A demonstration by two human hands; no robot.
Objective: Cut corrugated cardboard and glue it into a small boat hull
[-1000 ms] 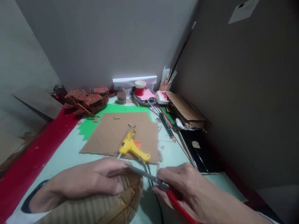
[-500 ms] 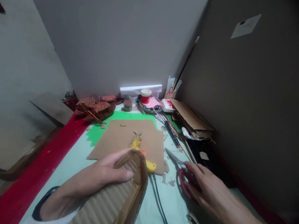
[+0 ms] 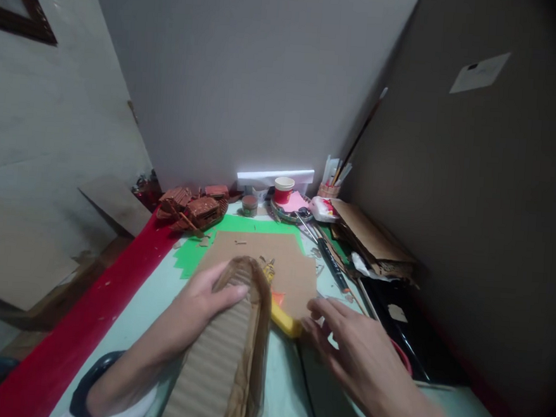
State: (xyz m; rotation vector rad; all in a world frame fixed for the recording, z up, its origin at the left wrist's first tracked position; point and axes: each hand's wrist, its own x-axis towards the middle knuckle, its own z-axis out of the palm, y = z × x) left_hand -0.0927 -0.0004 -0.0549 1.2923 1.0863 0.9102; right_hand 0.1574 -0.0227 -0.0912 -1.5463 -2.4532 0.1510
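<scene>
The left hand (image 3: 202, 302) grips a ribbed brown corrugated-cardboard boat hull (image 3: 230, 351) by its left side. At three o'clock of it, the right hand (image 3: 351, 350) hovers empty, fingers spread, near the yellow plastic glue gun (image 3: 283, 318).

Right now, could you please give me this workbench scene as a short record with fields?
Left hand: holds the corrugated cardboard piece by its left edge
Right hand: open, fingers spread, holding nothing, near the yellow glue gun
Mat: flat brown cardboard sheet over green paper
Back of table: brown model boat, red paper cup, brush holder
</scene>
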